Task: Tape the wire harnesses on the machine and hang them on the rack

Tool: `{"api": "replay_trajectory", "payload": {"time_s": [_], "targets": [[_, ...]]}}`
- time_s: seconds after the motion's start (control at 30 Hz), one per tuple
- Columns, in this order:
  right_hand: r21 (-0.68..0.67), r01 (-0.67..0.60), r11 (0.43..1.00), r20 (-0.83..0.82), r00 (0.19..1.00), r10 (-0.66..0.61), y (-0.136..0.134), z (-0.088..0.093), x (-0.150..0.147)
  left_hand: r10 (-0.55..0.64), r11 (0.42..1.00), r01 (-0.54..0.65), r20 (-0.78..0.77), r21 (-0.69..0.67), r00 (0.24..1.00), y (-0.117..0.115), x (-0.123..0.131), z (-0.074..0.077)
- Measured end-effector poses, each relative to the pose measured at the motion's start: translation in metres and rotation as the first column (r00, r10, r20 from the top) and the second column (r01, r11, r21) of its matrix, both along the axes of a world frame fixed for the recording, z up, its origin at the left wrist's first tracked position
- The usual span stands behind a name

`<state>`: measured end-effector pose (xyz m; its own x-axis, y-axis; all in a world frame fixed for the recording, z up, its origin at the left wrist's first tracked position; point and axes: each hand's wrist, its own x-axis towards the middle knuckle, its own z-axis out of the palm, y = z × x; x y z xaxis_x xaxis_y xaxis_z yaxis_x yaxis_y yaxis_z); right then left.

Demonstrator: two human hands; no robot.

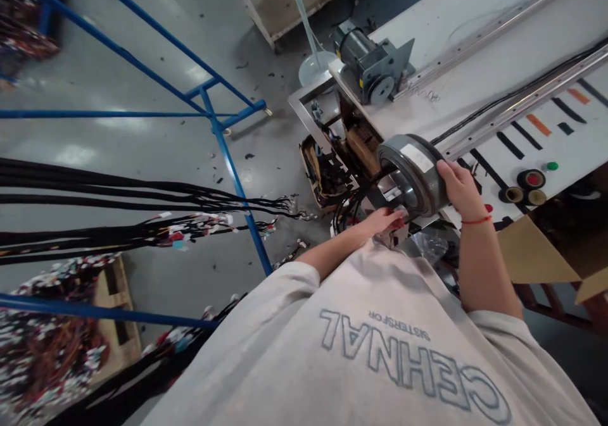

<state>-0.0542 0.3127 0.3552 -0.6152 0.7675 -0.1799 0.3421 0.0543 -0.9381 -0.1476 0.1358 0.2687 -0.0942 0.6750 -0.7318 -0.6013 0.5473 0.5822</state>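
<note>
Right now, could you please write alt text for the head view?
A person's right hand grips a grey tape roll at the edge of a white workbench, the left hand just beneath it. Black wire harnesses hang on a blue rack to the left.

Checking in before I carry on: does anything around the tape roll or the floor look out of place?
Small dark scraps are scattered across the grey floor beneath the blue frame. The right hand grips the grey tape roll; the left hand is below it. No visible damage.

Left hand [382,221]: fingertips hidden under grey tape roll [412,174]. Wire bundles [118,217]: cut by left edge. Worktop [475,21]: cut at right. Far-left blue rack [28,8]: blurred.
</note>
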Motion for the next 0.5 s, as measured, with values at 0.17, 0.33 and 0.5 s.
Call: {"api": "replay_trajectory", "payload": {"time_s": [0.17, 0.33, 0.5], "targets": [[-0.08, 0.076, 0.994, -0.034, 0.996, -0.078, 0.003, -0.018, 0.002, -0.029, 0.995, 0.042, 0.137, -0.09, 0.99, -0.001, -0.007, -0.002], [-0.254, 0.062, 0.965, 0.056, 0.997, -0.05, 0.012, -0.022, 0.002, -0.044, 0.992, 0.097, -0.498, 0.082, 0.866, -0.009, -0.01, 0.006], [-0.149, 0.064, 0.987, 0.245, 0.969, -0.025, 0.016, 0.01, -0.024, -0.187, 0.979, 0.195, -0.127, 0.052, 0.974, -0.007, -0.011, 0.012]]}}
